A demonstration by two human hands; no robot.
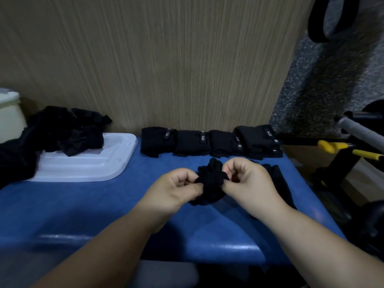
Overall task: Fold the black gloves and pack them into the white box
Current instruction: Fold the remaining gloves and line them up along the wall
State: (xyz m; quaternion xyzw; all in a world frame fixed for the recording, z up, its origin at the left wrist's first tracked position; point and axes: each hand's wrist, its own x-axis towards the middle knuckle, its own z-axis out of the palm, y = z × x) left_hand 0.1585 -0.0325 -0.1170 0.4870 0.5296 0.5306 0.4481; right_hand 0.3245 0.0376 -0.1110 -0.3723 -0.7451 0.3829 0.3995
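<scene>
A crumpled black glove is held just above the blue table. My left hand pinches its left side and my right hand pinches its right side, both with curled fingers. Another black glove lies flat on the table right of my right hand. Several folded black gloves stand in a row along the wall. A heap of unfolded black gloves lies on a white lid at the left. The white box shows at the far left edge.
A wood-grain wall panel backs the table. Off the table's right edge stand black equipment with yellow handles and a grey bar. The table's front edge runs just below my forearms.
</scene>
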